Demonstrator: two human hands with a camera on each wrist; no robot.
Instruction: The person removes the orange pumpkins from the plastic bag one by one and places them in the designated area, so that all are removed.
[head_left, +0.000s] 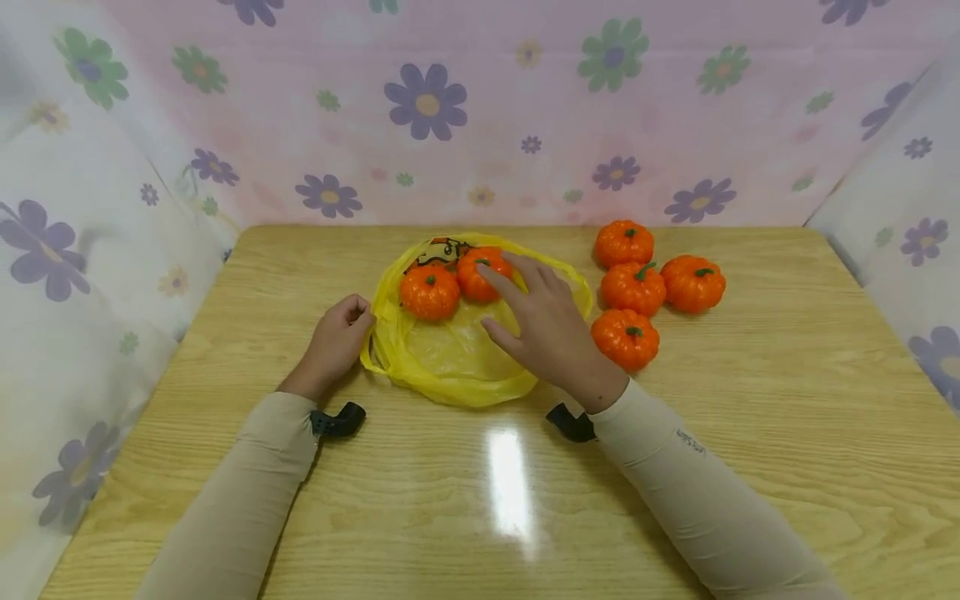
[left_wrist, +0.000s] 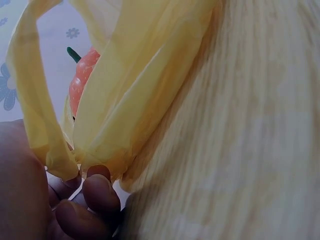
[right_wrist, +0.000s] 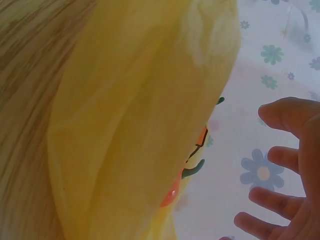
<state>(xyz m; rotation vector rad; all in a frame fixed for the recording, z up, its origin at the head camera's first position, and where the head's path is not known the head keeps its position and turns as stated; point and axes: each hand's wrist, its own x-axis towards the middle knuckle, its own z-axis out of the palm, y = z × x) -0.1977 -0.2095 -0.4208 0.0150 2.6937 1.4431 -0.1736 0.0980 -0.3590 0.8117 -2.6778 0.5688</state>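
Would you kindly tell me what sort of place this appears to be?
Probably a small indoor filming booth: there is a wood-grain table, flower-print hangings around three sides and a black wrist-worn device.

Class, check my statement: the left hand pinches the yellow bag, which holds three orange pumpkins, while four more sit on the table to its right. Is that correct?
The number inside is wrong: the head view shows two orange pumpkins in the yellow bag, not three. The rest stands.

The bag [head_left: 465, 395] looks like thin, crinkled plastic; the pumpkins [head_left: 628, 342] are glossy; the wood-grained surface [head_left: 420, 500], smooth and shiny; the sleeves [head_left: 232, 492], matt cloth.
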